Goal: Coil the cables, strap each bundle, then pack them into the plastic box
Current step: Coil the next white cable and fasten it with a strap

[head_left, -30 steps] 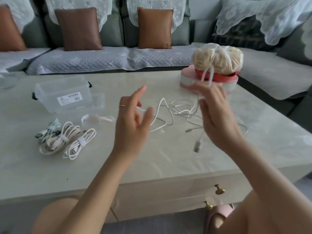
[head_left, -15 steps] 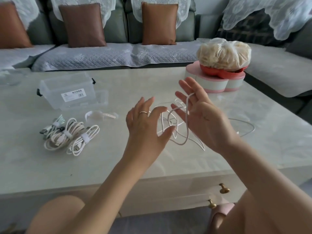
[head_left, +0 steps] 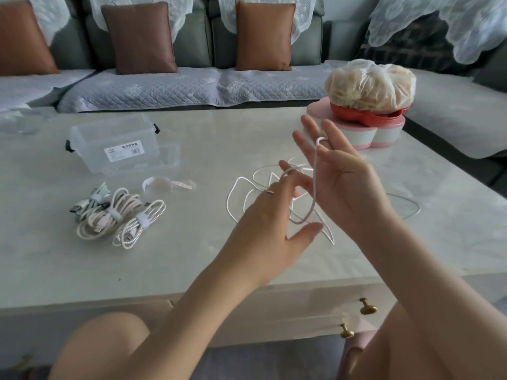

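right hand point(head_left: 343, 185): fingers extending straight, white cable point(head_left: 316, 185) draping over them | left hand point(head_left: 267, 223): fingertips blurring, grip undeterminable | cable remainder lying mid-table, hands partly hiding it | plastic box point(head_left: 115, 145) sitting far-left

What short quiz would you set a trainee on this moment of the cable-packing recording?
1. True or false: the clear plastic box with black latches already holds the strapped cable bundles.
2. How many strapped bundles lie on the pale stone-look table?
3. Where does the thin white loose cable hang? A. inside the box; B. over a finger of the raised, straight-fingered right hand; C. strapped in with the bundles.
Key: 1 false, they lie on the table beside the box; 2 three; 3 B.
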{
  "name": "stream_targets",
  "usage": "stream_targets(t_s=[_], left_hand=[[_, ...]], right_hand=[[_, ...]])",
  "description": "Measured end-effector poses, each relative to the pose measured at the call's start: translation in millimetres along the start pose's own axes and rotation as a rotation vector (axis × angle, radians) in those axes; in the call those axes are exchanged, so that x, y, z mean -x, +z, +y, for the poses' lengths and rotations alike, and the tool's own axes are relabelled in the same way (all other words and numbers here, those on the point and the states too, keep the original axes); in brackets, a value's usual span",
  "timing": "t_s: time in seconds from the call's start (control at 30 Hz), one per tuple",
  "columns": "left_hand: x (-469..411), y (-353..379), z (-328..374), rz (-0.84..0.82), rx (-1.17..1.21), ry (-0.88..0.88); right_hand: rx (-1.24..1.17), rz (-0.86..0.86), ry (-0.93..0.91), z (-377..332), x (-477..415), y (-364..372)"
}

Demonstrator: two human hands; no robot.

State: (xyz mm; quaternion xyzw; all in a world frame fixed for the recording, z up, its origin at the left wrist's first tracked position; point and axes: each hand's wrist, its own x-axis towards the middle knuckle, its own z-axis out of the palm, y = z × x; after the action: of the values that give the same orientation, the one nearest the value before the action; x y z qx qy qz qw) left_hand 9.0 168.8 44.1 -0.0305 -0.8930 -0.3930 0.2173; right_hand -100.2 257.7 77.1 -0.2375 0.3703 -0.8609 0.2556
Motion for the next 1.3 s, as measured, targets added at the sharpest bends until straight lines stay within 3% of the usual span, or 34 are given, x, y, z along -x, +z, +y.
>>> stream_targets(t_s=[0.17,0.3,0.43,0.5,0.57,0.7,0.8,0.87,0.97,1.07,1.13,1.2,1.3], left_hand=[[-6.8,-0.6,-7.0,-0.027,0.009,-0.111],[-15.9,-9.4,-5.3,-0.039,0.077,-0.148],[-24.3,-22.6,-13.3,0.060,0.082,-0.178],[-29.0,-30.2,-15.9,0.141,0.197,-0.207],[-32.7,-36.2,-14.5,0.259,0.462,-0.266],[-36.4,-47.8,-7.0,0.428,1.046,-0.329],[-40.3,-49.7,-11.1,0.471,1.249,-0.370],[-43.0,-46.8,-12.2,0.477,1.336,-0.344],[-46.8,-41.2,-9.9,0.431,1.388,-0.295],[-48.8,-37.3,-5.4,0.348,1.354,-0.285],[-49.4,-35.5,-3.5,0.259,1.270,-0.281],[-48.1,-34.9,-1.1,0.092,1.181,-0.306],[-43.3,-35.5,-0.3,-0.165,1.017,-0.274]], right_hand=[[0.056,-0.007,-0.028,5.7,-3.4,-1.8],[0.258,0.111,-0.178,-3.4,-10.5,-9.7],[0.819,0.237,-0.479,-8.0,-14.8,-27.6],[1.053,0.251,-0.560,-4.8,-15.8,-36.0],[1.124,0.221,-0.498,-0.7,-17.0,-41.5],[1.140,0.093,-0.006,4.8,-8.8,-44.2],[1.423,-0.085,-0.075,4.7,-0.5,-43.4],[1.327,-0.246,-0.072,3.7,2.3,-40.3],[1.345,-0.292,-0.106,4.8,5.3,-36.8],[1.807,-0.123,-0.536,9.6,8.6,-31.4],[1.732,0.036,-0.682,13.1,6.0,-25.3],[1.570,0.132,-0.697,14.4,5.3,-18.7],[1.589,0.192,-0.689,14.1,3.9,-14.1]])
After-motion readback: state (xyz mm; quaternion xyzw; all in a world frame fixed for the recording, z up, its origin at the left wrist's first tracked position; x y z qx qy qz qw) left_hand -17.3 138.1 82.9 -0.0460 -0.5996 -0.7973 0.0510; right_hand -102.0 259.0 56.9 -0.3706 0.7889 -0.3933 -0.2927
